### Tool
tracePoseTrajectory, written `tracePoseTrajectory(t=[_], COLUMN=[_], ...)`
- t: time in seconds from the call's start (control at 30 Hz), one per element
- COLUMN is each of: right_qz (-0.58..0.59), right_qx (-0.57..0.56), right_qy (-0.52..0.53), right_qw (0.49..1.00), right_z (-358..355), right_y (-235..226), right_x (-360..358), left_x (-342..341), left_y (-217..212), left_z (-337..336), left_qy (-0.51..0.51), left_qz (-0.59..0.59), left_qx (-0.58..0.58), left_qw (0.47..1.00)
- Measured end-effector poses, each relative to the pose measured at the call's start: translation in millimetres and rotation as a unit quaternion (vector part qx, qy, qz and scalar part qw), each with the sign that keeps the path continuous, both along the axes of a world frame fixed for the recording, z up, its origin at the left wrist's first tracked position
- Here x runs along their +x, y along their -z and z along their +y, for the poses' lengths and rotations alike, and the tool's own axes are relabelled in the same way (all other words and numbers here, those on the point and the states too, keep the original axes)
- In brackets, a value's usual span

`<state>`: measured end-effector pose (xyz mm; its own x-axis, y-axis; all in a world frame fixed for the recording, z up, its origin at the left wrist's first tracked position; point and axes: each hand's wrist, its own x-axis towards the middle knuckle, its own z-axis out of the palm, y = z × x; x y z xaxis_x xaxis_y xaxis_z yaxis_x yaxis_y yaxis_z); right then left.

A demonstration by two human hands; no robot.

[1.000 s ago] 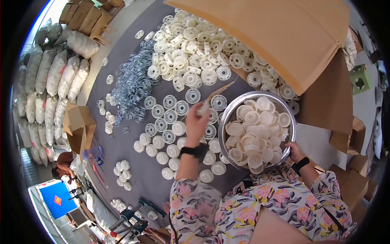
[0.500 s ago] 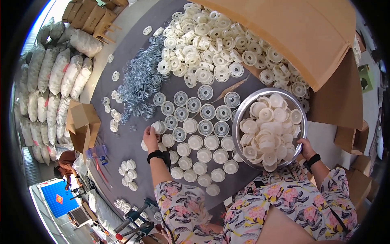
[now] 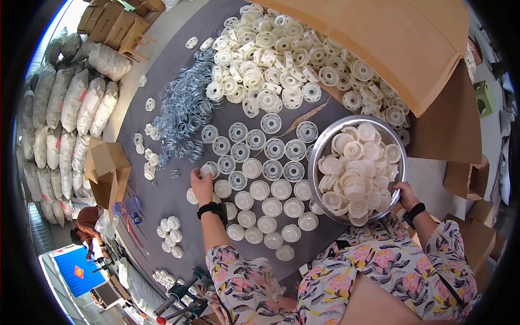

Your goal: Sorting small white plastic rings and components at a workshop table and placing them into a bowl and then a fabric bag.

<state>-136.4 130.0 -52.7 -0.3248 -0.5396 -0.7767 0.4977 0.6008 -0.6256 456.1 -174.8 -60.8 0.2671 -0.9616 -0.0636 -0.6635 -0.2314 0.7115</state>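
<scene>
My left hand [image 3: 202,187] is closed on a small white plastic cap [image 3: 205,171] at the left edge of a group of round parts. The cap is over or against a round white housing [image 3: 214,169]; their contact is partly hidden by my fingers. My right hand [image 3: 406,195] grips the rim of a round metal basin [image 3: 319,145] tilted over the table's near right side. Loose white caps [image 3: 355,187] are heaped in it. In the group, the farther housings [image 3: 272,123] are open, showing ringed insides, while nearer ones [image 3: 260,190] have smooth white caps on top.
A heap of white housings [image 3: 265,70] lies at the far side, beside a pile of metal springs [image 3: 187,103]. A large cardboard box [image 3: 379,40] leans over the right. Capped parts [image 3: 170,236] lie left. A hand press [image 3: 181,292] stands nearer. Another person [image 3: 88,225] works at far left.
My left hand has shifted very slightly, still at the same housing with the cap. My right hand keeps hold of the basin. The whole view has moved a little.
</scene>
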Motion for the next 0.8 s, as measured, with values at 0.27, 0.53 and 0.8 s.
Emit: tracePoseTrajectory(t=[0.27,0.53,0.8], right_qz=[0.02,0.009,0.008], right_qx=[0.002,-0.003,-0.009], right_qy=[-0.01,-0.02,-0.006], right_qw=[1.0,1.0,1.0], right_z=[-4,-15,-18], right_y=[-3,-16,-12], right_x=[3,7,8], left_x=[-16,-64,-292], left_y=[-16,-27,-89], left_z=[1,11,75], left_qy=[0.041,0.089,0.47], left_qz=[-0.193,-0.246,0.062], left_qx=[-0.02,-0.084,-0.056], left_qw=[0.98,0.961,0.879])
